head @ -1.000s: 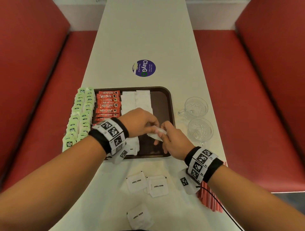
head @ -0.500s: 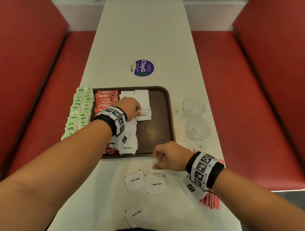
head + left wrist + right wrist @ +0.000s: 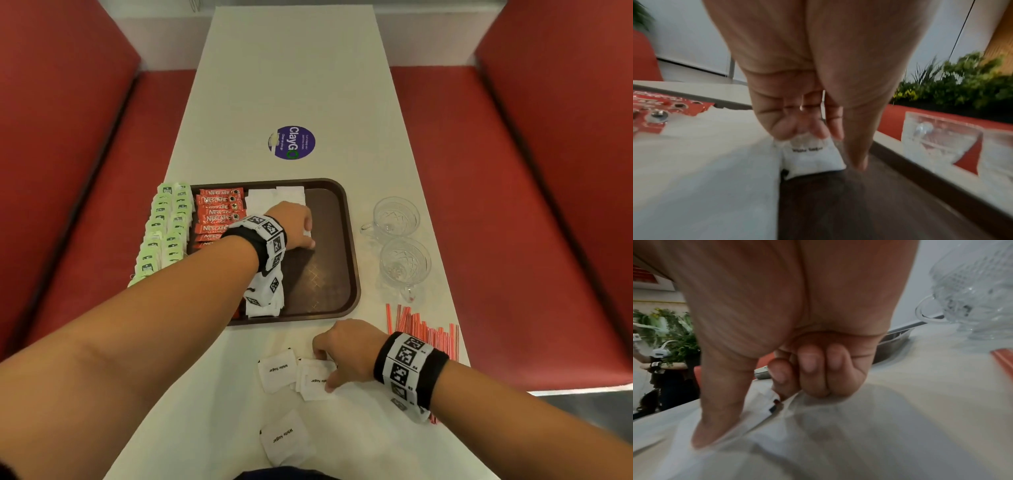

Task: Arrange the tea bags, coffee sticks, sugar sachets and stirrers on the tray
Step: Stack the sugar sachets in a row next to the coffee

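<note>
Green tea bags (image 3: 161, 233) lining brown tray's (image 3: 329, 274) 9 o'clock edge, red coffee sticks (image 3: 219, 216) lying beside; white sugar sachets (image 3: 275, 373) lying loose at tray's 6 o'clock, stirrers (image 3: 421, 329) at 4 o'clock.

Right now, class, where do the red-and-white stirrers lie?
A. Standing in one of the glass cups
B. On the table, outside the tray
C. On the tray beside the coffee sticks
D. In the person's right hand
B: the stirrers lie flat on the table, off to the right of the tray and nearer than the glass cups.
</note>
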`<state>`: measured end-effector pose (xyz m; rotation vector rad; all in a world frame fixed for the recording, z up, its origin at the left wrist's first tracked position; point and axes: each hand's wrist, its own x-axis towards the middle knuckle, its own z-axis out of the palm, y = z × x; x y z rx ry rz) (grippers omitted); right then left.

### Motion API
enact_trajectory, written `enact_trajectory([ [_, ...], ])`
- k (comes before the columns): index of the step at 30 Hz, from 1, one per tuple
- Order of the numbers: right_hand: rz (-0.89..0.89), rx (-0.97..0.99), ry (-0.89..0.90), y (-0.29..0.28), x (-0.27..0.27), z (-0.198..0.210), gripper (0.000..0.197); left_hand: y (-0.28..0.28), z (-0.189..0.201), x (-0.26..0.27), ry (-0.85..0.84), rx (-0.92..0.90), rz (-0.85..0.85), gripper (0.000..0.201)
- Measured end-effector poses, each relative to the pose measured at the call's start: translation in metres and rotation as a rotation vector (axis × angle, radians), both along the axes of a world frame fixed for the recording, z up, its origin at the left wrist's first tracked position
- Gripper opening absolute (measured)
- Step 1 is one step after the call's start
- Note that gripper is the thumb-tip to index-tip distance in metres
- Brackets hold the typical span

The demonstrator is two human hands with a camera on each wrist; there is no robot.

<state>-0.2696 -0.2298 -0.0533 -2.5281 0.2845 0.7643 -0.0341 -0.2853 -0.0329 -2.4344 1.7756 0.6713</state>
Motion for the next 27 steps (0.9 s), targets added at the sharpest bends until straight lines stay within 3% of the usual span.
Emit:
enact_trajectory([
  [6,-0.043,0.056,-0.037,0.000,-0.004,0.000,0.029,0.000,0.000,-0.005,-0.072,0.139,-0.040,0.026],
  [13,-0.088,0.042,-0.101,-0.002,-0.013,0.002,0.022,0.037,0.040,-0.020,0.153,-0.093,0.011,0.024],
  [16,-0.138,0.024,-0.108,-0.003,-0.017,-0.001,0.024,0.071,0.052,-0.038,0.183,-0.074,-0.041,0.020],
  [23,-0.332,0.102,-0.295,-0.006,-0.021,0.010,0.016,0.141,0.033,-0.071,0.305,0.077,-0.121,0.045],
  [27,-0.410,0.144,-0.387,-0.003,-0.023,0.017,0.006,0.156,0.021,-0.081,0.299,-0.038,-0.044,0.032],
])
